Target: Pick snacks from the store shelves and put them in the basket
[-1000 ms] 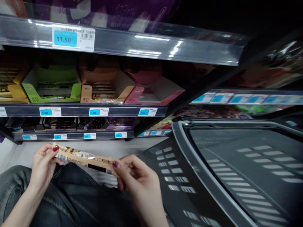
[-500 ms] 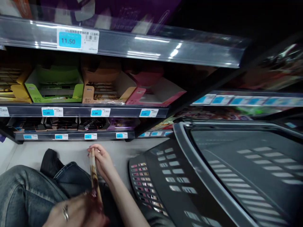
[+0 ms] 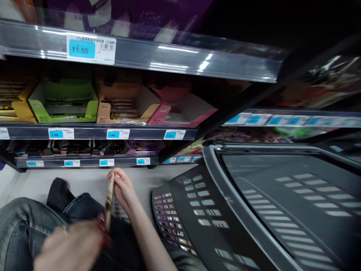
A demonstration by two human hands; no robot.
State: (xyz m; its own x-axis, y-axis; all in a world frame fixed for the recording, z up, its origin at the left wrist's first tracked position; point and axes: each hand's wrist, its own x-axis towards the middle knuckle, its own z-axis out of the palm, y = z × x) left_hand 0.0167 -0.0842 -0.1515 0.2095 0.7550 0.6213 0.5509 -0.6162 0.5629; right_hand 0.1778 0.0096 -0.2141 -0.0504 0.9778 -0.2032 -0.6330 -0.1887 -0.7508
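I hold a long tan snack packet (image 3: 109,200) edge-on, pointing away from me above my jeans-clad knees. My right hand (image 3: 123,190) pinches its far end near the floor in front of the bottom shelf. My left hand (image 3: 72,248), blurred and close to the camera, grips the near end. A ring shows on one of its fingers.
A black slotted shopping basket (image 3: 214,180) stands at my right, close to my right forearm. Store shelves ahead hold open display boxes: green (image 3: 63,101), tan (image 3: 124,103), pink (image 3: 180,109). Price tags read 1.00 (image 3: 60,133) and 11.50 (image 3: 90,49). Pale floor (image 3: 36,184) lies below.
The packet turned from lying crosswise between both hands to pointing away from me. My left hand dropped low and near the camera; my right hand moved forward to the far end.
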